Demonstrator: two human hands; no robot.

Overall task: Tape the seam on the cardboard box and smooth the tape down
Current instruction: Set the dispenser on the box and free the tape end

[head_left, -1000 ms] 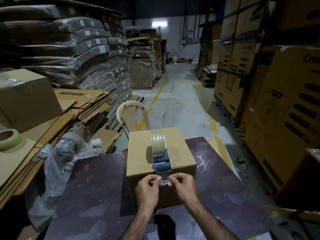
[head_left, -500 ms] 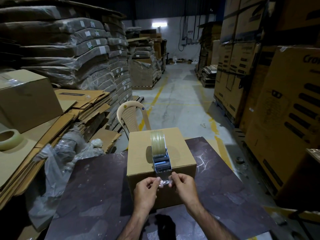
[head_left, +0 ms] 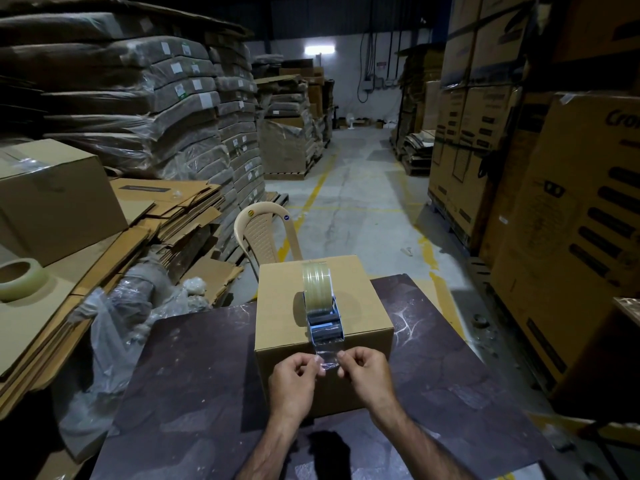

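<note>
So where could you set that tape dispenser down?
Bare tabletop lies left of the cardboard box, toward the plastic wrap, and right of it. In front it's crowded: left hand and right hand pinch the tape end.

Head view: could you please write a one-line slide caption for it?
Left hand and right hand pinch the clear tape end from a blue tape dispenser on the brown cardboard box.

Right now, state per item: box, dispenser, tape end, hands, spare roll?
Brown cardboard box: closed, on dark table.
Blue tape dispenser: upright on box top, roll loaded.
Clear tape end: drawn over box's front edge.
Left hand: pinches tape's left edge.
Right hand: pinches its right edge.
Spare clear tape roll: flat on cardboard sheets, far left.
</note>
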